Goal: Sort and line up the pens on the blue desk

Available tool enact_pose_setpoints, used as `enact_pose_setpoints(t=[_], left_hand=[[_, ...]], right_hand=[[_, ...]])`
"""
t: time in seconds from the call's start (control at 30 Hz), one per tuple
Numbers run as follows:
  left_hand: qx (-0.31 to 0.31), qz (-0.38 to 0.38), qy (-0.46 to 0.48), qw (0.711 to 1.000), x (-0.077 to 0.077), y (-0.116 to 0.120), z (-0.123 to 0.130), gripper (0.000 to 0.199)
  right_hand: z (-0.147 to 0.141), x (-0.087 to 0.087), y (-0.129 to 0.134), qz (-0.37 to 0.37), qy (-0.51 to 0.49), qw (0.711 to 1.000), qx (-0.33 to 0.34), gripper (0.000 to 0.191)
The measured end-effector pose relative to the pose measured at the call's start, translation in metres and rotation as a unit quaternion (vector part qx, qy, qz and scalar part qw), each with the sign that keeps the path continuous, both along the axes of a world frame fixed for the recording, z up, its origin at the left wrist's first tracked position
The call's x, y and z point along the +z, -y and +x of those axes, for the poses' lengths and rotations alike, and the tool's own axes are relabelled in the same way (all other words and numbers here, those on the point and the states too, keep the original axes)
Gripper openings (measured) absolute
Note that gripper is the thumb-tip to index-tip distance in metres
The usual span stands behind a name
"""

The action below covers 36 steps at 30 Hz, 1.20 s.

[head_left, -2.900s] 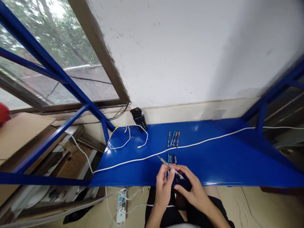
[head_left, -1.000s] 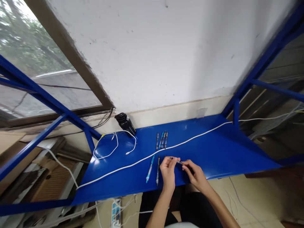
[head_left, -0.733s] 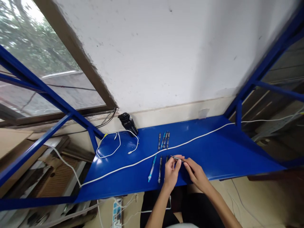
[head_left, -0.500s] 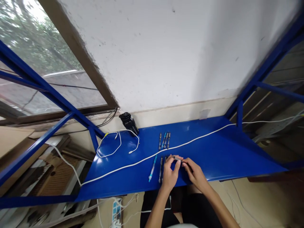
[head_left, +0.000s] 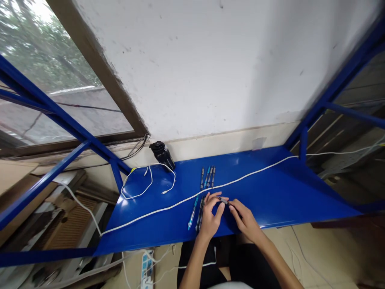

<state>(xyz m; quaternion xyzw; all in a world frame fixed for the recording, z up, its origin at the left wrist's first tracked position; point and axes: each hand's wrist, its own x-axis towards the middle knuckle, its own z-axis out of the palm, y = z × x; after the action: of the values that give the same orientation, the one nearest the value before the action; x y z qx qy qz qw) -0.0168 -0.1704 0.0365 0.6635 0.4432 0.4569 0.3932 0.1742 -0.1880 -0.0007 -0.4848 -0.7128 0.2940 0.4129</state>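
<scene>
A grey and black pen point(head_left: 223, 200) is held above the blue table between both hands. My left hand point(head_left: 211, 214) pinches its left end between thumb and fingers. At the pen's right end, my right hand point(head_left: 245, 218) has its fingertips closed on it. Beside my left hand lie a light blue pen point(head_left: 193, 212) and dark pens point(head_left: 199, 216), partly covered by that hand. Further back, several pens rest in a row, a blue one point(head_left: 207, 177) among grey ones point(head_left: 202, 178).
A white cable point(head_left: 162, 210) runs across the blue table point(head_left: 285, 192), between the two pen groups. A black bottle point(head_left: 162, 155) stands at the back left beside a looped white cable point(head_left: 134, 197). Blue frame bars point(head_left: 303, 146) rise at both ends. A power strip point(head_left: 147, 267) lies below.
My left hand has shifted slightly left, over the nearer dark pens, which now lie closer together. The pen stays between both hands. The view has moved slightly.
</scene>
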Motion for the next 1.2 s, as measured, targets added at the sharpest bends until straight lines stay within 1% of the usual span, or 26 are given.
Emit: enact_pose_setpoints(t=[0.1, 0.27, 0.33, 0.47, 0.57, 0.67, 0.73, 0.77, 0.83, 0.9, 1.0, 1.07, 1.1, 1.2], left_hand=[[-0.020, -0.019, 0.033, 0.999, -0.002, -0.002, 0.001, 0.034], [-0.046, -0.064, 0.090, 0.993, -0.003, -0.007, 0.000, 0.038], [-0.045, -0.056, 0.079, 0.994, -0.004, -0.010, -0.003, 0.035], [-0.030, -0.028, 0.031, 0.999, -0.009, -0.016, -0.009, 0.024], [-0.018, -0.028, 0.028, 0.999, -0.010, -0.016, -0.010, 0.021], [-0.016, -0.041, 0.079, 0.996, -0.005, -0.012, -0.007, 0.027], [-0.037, -0.072, 0.133, 0.988, -0.001, -0.009, -0.003, 0.038], [-0.050, -0.092, 0.157, 0.982, -0.001, -0.009, -0.001, 0.040], [-0.055, -0.124, 0.188, 0.973, -0.003, -0.008, 0.003, 0.037], [-0.024, -0.149, 0.205, 0.967, -0.010, -0.009, 0.008, 0.033], [0.047, -0.169, 0.217, 0.960, -0.020, -0.011, 0.013, 0.029], [0.059, -0.157, 0.224, 0.960, -0.023, -0.011, 0.014, 0.027], [0.047, -0.146, 0.231, 0.961, -0.022, -0.011, 0.014, 0.028], [-0.025, -0.140, 0.243, 0.960, -0.019, -0.010, 0.011, 0.035]], right_hand=[[-0.001, -0.001, -0.002, -0.007, -0.013, 1.000, 0.014, 0.025], [0.000, -0.002, -0.002, -0.032, -0.025, 0.999, 0.001, 0.023], [0.000, -0.002, -0.002, -0.034, -0.027, 0.999, -0.003, 0.023], [0.000, -0.004, 0.000, -0.035, -0.030, 0.999, 0.000, 0.021], [0.000, -0.004, 0.002, -0.039, -0.028, 0.999, 0.000, 0.020], [0.000, -0.002, 0.003, -0.047, -0.017, 0.999, -0.001, 0.019], [0.000, -0.001, 0.003, -0.039, -0.006, 0.999, 0.006, 0.023], [0.000, -0.001, 0.003, -0.029, -0.002, 1.000, 0.009, 0.025], [0.000, -0.002, 0.002, -0.006, -0.002, 1.000, 0.005, 0.029], [-0.001, -0.005, 0.001, 0.008, -0.008, 1.000, -0.008, 0.028], [-0.001, -0.010, 0.001, 0.017, -0.009, 1.000, -0.016, 0.026], [-0.002, -0.011, 0.002, 0.014, -0.001, 1.000, -0.014, 0.024], [-0.003, -0.012, 0.002, 0.010, 0.003, 1.000, -0.015, 0.023], [-0.004, -0.009, 0.003, -0.003, 0.002, 1.000, -0.029, 0.023]])
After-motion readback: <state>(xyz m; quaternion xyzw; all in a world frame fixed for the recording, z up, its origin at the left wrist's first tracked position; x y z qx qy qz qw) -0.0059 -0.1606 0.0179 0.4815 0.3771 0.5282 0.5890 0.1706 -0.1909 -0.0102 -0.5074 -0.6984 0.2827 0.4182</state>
